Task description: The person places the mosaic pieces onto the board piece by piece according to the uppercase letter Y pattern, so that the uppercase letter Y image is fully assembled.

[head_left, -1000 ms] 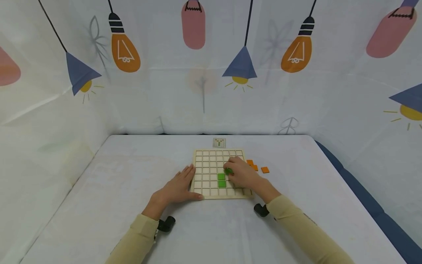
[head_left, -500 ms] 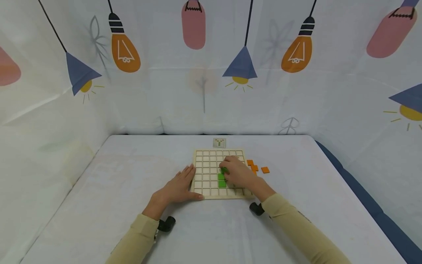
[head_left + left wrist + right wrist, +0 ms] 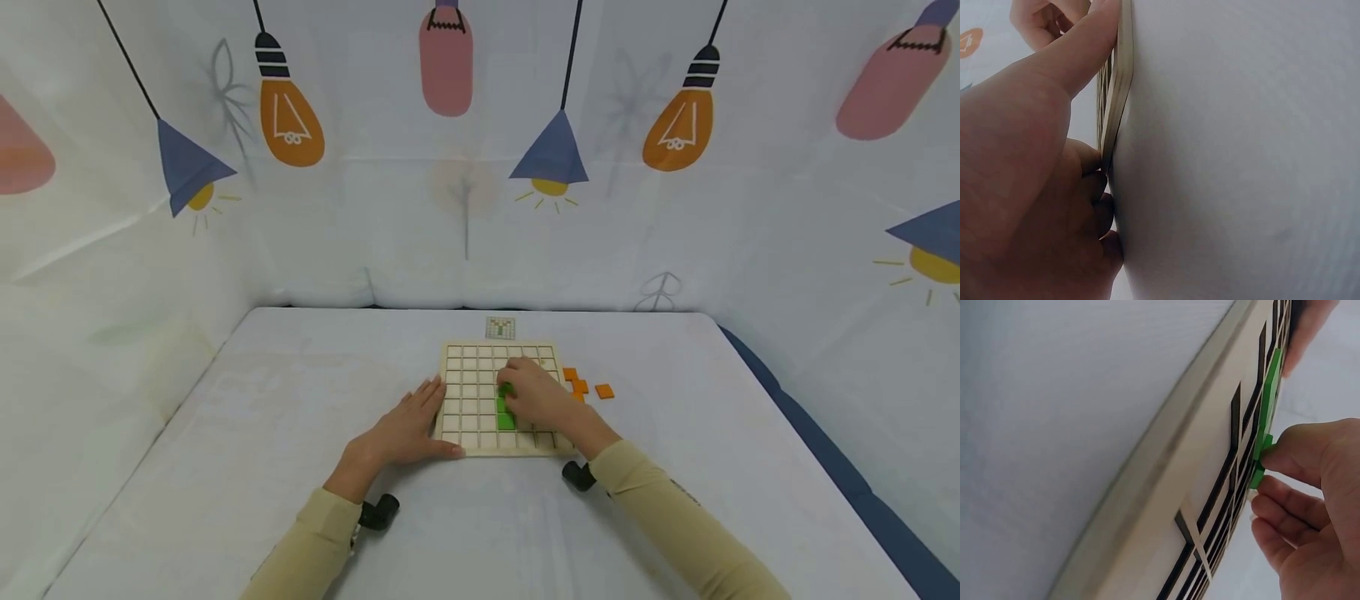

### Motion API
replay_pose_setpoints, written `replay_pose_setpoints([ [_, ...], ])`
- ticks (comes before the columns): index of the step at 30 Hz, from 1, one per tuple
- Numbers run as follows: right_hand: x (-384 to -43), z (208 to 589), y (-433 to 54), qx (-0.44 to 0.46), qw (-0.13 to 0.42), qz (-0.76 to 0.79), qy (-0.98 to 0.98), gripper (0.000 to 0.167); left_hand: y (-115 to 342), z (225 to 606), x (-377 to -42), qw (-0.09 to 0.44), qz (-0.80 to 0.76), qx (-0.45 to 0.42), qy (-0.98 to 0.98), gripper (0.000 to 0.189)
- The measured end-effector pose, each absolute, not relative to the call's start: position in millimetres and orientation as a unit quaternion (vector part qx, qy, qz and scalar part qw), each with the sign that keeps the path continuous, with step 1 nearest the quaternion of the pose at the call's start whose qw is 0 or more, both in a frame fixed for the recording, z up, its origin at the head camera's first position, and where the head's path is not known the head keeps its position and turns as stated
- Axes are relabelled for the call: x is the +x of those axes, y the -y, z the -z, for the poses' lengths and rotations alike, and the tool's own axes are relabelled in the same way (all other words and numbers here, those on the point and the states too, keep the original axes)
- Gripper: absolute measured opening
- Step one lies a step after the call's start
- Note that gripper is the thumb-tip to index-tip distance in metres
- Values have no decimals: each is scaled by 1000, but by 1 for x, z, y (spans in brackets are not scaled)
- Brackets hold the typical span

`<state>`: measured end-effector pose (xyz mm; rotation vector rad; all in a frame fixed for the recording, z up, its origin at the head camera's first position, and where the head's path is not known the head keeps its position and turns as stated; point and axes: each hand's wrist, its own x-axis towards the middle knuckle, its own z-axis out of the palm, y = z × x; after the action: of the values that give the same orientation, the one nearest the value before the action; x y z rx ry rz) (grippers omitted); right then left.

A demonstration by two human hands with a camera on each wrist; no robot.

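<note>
A wooden grid board (image 3: 470, 377) lies on the white table. My left hand (image 3: 401, 429) rests along the board's left edge, fingers straight, with the thumb at its near left corner; in the left wrist view the thumb (image 3: 1079, 53) lies on the frame. With thumb and fingertips, my right hand (image 3: 542, 398) pinches a small green square tile (image 3: 1257, 477) over the board's middle. Two more green tiles (image 3: 506, 422) sit in squares just on the near side of it, one behind the other. The fingers partly hide the pinched tile.
Several orange tiles (image 3: 604, 391) lie right of the board, some partly behind the right hand. A small card with a grid pattern (image 3: 500, 327) lies beyond the board's far edge. A patterned white curtain (image 3: 375, 208) hangs behind the table.
My right hand has moved a little left with the green tile, bringing it in line with the two set green tiles. The left hand stays in place. The head view has tipped up slightly.
</note>
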<state>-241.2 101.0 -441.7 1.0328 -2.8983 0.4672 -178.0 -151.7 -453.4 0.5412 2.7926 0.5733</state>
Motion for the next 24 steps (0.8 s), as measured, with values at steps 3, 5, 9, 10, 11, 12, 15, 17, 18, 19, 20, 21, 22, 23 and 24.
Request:
replay_pose_setpoints([
  [3,-241,441,-100,328,15,-146,933,14,152,454,-178,119,-195,187,-955,114],
  [5,-240,440,-100,330,19,-148,932,14,151,453,-177,119,-197,188,-955,114],
  [9,-239,439,-101,337,30,-155,928,13,151,452,-177,119,-199,189,-954,113],
  [10,-239,438,-102,339,33,-158,927,12,151,451,-177,118,-201,189,-954,113],
  [11,-239,438,-102,340,33,-162,926,12,150,451,-177,118,-202,189,-954,113],
  [12,-239,438,-103,340,33,-164,926,12,150,450,-177,119,-202,189,-954,113],
  [15,-240,439,-104,341,31,-167,925,13,149,451,-177,118,-202,189,-954,113],
  [17,-240,441,-105,344,30,-165,924,15,149,452,-177,118,-202,189,-954,114],
  [18,-240,441,-105,347,31,-163,923,16,150,452,-177,118,-202,188,-954,114],
  [19,-241,442,-106,350,33,-160,922,17,150,452,-177,118,-202,188,-954,114],
  [20,-241,443,-106,353,36,-159,921,18,150,452,-177,118,-202,187,-954,114],
  [21,-241,443,-106,355,39,-155,921,19,150,452,-176,118,-202,187,-954,114],
  [22,-241,443,-106,358,42,-150,921,20,150,452,-176,118,-203,186,-954,113],
  [23,-241,443,-107,360,48,-146,920,20,150,452,-176,118,-203,186,-954,113],
  [24,-240,443,-107,363,53,-142,919,21,150,452,-176,116,-204,186,-954,113],
])
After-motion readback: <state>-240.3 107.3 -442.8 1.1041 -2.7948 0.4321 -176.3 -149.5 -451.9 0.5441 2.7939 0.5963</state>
